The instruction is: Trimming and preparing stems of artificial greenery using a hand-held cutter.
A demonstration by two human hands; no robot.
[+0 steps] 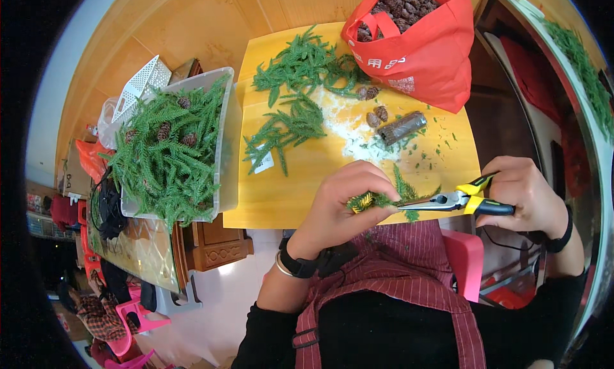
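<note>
My left hand [350, 206] is closed round a green artificial pine sprig [363, 202], held low over the near edge of the yellow table. My right hand [519, 193] grips yellow-and-black pliers [470, 198], their jaws reaching left to the sprig beside my left fingers. Whether the jaws bite on the stem is too small to tell. More green needles [409, 187] show just behind the jaws. Beyond my hands lie loose pine cones [377, 116] and a dark brown cylinder [401, 128] among white powder and green clippings.
Pine sprigs [291, 129] lie on the yellow table [259, 199]. A clear bin [228, 145] heaped with sprigs and several cones stands left. A red bag [428, 55] of pine cones occupies the back right corner. A pink stool [465, 257] is close by; another person [102, 314] sits far left.
</note>
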